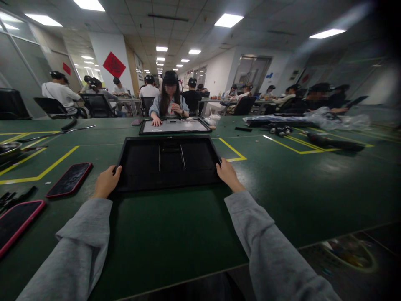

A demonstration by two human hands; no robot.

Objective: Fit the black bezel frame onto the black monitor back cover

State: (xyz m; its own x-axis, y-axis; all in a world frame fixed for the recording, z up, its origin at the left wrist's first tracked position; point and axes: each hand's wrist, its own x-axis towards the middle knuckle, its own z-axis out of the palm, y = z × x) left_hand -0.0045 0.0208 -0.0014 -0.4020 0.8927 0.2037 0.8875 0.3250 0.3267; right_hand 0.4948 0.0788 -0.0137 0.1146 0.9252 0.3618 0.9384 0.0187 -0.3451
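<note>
A black monitor back cover (140, 161), a wide shallow shell with a raised rim, sits in front of me over the green table. Two thin metallic strips flank the recess in its middle. My left hand (108, 182) grips its left edge, thumb on top and fingers curled beneath. At the right edge, my right hand (228, 173) holds the rim the same way. The undersides of the fingers are hidden. Just beyond the cover lies a pale monitor panel (188, 125) with a black border, touched by a hand (156, 121) of the person opposite.
Two red-cased phones (70, 179) lie to my left, near dark clips (15, 200) and a metal bowl (11, 148). A power screwdriver (335, 143), plastic wrapping (332, 119) and a plastic cup (213, 120) are farther off. A bin (351, 253) stands below the table's right edge.
</note>
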